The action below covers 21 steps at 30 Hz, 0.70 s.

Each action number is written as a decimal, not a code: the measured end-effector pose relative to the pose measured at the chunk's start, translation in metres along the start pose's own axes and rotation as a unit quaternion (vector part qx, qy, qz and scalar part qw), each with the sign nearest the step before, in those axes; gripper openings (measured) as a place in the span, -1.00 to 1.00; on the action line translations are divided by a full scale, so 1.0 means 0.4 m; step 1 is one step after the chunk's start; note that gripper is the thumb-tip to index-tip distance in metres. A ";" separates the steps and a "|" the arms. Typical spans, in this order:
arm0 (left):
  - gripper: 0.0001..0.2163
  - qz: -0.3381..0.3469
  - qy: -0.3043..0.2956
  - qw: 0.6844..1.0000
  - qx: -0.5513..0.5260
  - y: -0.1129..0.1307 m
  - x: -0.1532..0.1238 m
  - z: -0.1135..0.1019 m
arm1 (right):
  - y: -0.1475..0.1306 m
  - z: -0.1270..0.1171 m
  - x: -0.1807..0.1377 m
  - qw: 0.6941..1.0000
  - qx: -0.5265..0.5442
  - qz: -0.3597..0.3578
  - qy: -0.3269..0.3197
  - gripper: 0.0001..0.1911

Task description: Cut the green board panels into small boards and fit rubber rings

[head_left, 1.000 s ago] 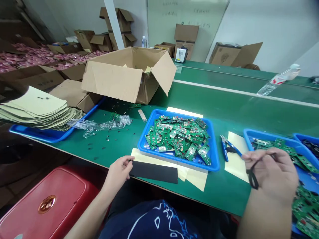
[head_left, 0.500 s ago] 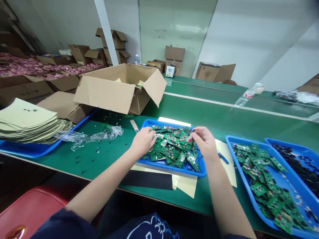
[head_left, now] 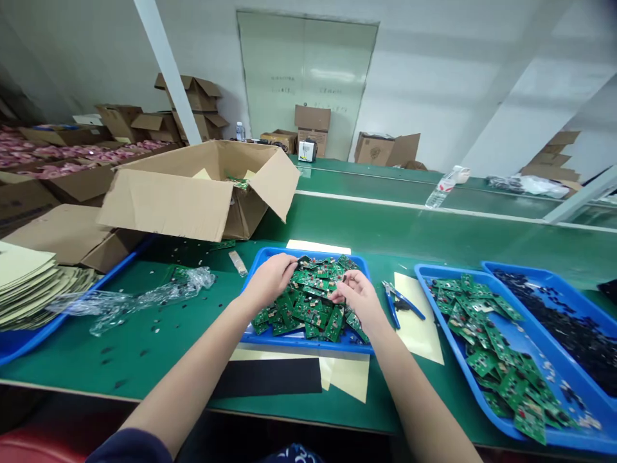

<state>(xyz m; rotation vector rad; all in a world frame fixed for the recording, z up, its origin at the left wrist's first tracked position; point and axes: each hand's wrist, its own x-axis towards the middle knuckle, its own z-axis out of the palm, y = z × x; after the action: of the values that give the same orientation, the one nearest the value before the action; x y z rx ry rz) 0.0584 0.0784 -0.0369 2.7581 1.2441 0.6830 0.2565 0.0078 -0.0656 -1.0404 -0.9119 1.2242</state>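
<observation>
A blue tray (head_left: 308,346) in front of me holds a heap of green circuit boards (head_left: 308,305). My left hand (head_left: 270,281) is over the tray's left side, its thumb and fingers closed on the edge of a circuit board (head_left: 303,260). Over the right side, my right hand (head_left: 359,297) pinches a small black part (head_left: 344,279); its exact kind is too small to make out. To the right of that hand, blue-handled pliers (head_left: 401,303) lie partly on a yellow paper sheet (head_left: 421,331).
Farther right stand a blue tray (head_left: 475,386) of circuit boards and another with black parts (head_left: 559,315). An open cardboard box (head_left: 168,199) is at back left, near crumpled clear plastic (head_left: 139,299) and stacked yellow sheets (head_left: 41,289). A black strip (head_left: 270,377) lies in front.
The camera view has swung right. My right hand has moved inward over the heap, nearer my left hand, and the pliers now show fully. My left hand has come to a board near the back.
</observation>
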 end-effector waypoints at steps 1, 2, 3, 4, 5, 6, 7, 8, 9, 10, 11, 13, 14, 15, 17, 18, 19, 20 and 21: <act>-0.72 0.025 0.010 1.000 -0.011 0.019 -0.010 0.001 | 0.003 0.001 0.001 0.999 0.020 0.029 -0.008 -0.62; -0.73 0.064 0.028 0.997 -0.021 0.038 -0.019 0.004 | 0.005 0.002 0.003 0.998 0.041 0.053 -0.015 -0.60; -0.74 0.124 0.065 0.990 -0.028 0.056 -0.028 0.010 | 0.007 0.003 0.003 0.995 0.061 0.070 -0.018 -0.59; -0.74 0.174 0.105 0.979 -0.028 0.070 -0.036 0.017 | 0.007 0.004 0.003 0.994 0.077 0.078 -0.018 -0.57; -0.72 0.212 0.146 0.966 -0.027 0.082 -0.042 0.024 | 0.007 0.006 0.001 0.993 0.089 0.078 -0.013 -0.55; -0.70 0.233 0.183 0.955 -0.024 0.089 -0.047 0.031 | 0.006 0.009 -0.001 0.993 0.097 0.070 -0.003 -0.53; -0.68 0.233 0.210 0.949 -0.020 0.092 -0.051 0.037 | 0.004 0.013 -0.005 0.993 0.102 0.058 0.009 -0.52; -0.67 0.224 0.229 0.947 -0.017 0.092 -0.054 0.043 | 0.002 0.018 -0.009 0.993 0.108 0.048 0.020 -0.53; -0.65 0.211 0.242 0.947 -0.013 0.089 -0.057 0.049 | -0.001 0.023 -0.014 0.992 0.116 0.046 0.024 -0.54; -0.63 0.203 0.248 0.947 -0.006 0.084 -0.060 0.054 | -0.005 0.028 -0.019 0.991 0.124 0.051 0.023 -0.57; -0.61 0.203 0.249 0.947 0.001 0.078 -0.063 0.059 | -0.008 0.033 -0.024 0.990 0.128 0.063 0.020 -0.60; -0.57 0.214 0.245 0.946 0.006 0.067 -0.070 0.067 | -0.016 0.040 -0.033 0.989 0.123 0.082 0.017 -0.62; -0.58 0.211 0.238 0.948 -0.006 0.065 -0.073 0.069 | -0.019 0.043 -0.036 0.990 0.114 0.085 0.018 -0.61; -0.61 0.197 0.227 0.953 -0.032 0.065 -0.075 0.070 | -0.021 0.044 -0.038 0.991 0.104 0.079 0.021 -0.60; -0.66 0.121 0.202 0.963 -0.128 0.072 -0.075 0.068 | -0.021 0.045 -0.040 0.994 0.091 0.056 0.021 -0.60; -0.65 0.067 0.185 0.960 -0.199 0.078 -0.073 0.066 | -0.019 0.045 -0.040 0.995 0.088 0.044 0.018 -0.60; -0.62 0.010 0.163 0.946 -0.281 0.084 -0.071 0.063 | -0.015 0.046 -0.041 0.996 0.086 0.032 0.015 -0.61; -0.59 -0.047 0.135 0.919 -0.367 0.091 -0.069 0.060 | -0.010 0.046 -0.041 0.996 0.083 0.019 0.011 -0.62; -0.58 -0.097 0.099 0.885 -0.444 0.097 -0.068 0.059 | -0.004 0.047 -0.043 0.997 0.077 0.006 0.005 -0.62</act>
<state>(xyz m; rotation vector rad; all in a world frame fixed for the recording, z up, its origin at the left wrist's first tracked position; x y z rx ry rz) 0.0794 0.0357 -0.0603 1.8206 0.8751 1.1646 0.2370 -0.0069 -0.0586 -0.9301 -0.7903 1.2775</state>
